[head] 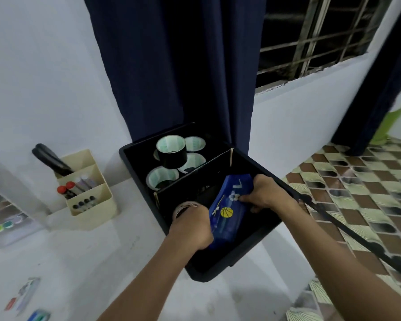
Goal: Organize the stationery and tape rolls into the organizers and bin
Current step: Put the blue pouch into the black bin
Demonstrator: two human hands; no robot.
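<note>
A black bin (257, 163) stands on the white table's right edge, split by a cardboard divider (195, 174). Its far half holds several black tape rolls (171, 154). In the near half, both hands hold a blue pencil pouch (229, 209) with a basketball print. My left hand (192, 225) grips its near end, and my right hand (266, 193) grips its far end. A clear tape roll (183, 207) lies in the bin just beyond my left hand, partly hidden.
A cream desk organizer (90, 193) with markers and black-handled scissors stands left of the bin. A clear organizer (7, 205) sits at the far left. Small packets (26, 295) lie on the near left table. A black cable (347, 230) runs past the bin's right side.
</note>
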